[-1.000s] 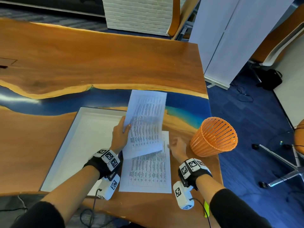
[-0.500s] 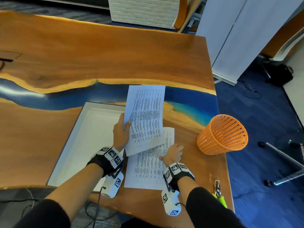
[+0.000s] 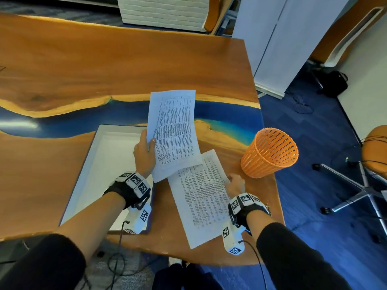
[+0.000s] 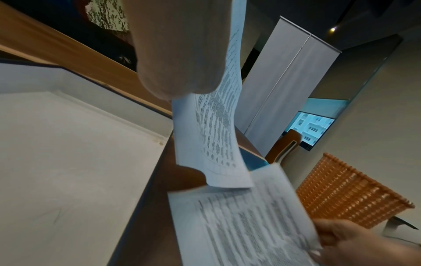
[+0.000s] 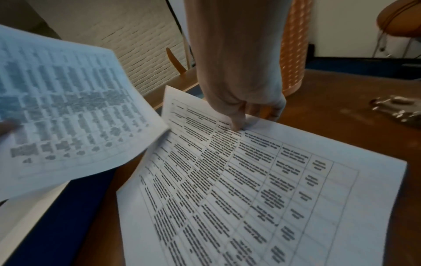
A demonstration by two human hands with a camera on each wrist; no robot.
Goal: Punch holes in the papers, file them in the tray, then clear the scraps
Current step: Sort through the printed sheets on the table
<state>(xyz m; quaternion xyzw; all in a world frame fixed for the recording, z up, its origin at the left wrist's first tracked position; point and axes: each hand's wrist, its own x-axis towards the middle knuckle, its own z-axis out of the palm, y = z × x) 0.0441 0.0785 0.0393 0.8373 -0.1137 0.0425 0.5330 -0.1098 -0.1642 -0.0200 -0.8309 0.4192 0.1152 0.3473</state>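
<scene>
From the head view, the left hand (image 3: 144, 155) pinches a white printed sheet of paper (image 3: 174, 132) by its left edge, thumb on top, and holds it lifted just right of the shallow white rectangular tray (image 3: 92, 164). Right of those fingers, the right hand (image 3: 235, 185) has its fingers bent onto the right edge of a second printed sheet (image 3: 201, 197) lying flat on the wood-and-blue-resin surface (image 3: 104, 59); whether it grips or merely presses is hard to call here. Just beyond the right hand stands the orange plastic mesh wastebasket (image 3: 270, 152).

Over to the left wrist view: the lifted sheet (image 4: 212, 136) hangs curved below the left fingers (image 4: 182, 54), beside the tray's (image 4: 68, 153) bare floor. No paper shows in it. The second sheet (image 4: 239, 225) blurs below, the right hand (image 4: 355, 241) at its edge, the basket (image 4: 346, 194) behind.

Now the right wrist view: a right fingertip (image 5: 237, 124) comes down on the second sheet's (image 5: 250, 189) far edge, other fingers curled alongside; the lifted sheet (image 5: 68, 117) floats to the left. A metal tool (image 5: 401, 109), too blurred to name, lies on the surface to the right.

My read: filing is just starting, with nothing filed yet. I can't make out punched holes or scraps, so the punching stage is unclear; filing both sheets and clearing remain.
</scene>
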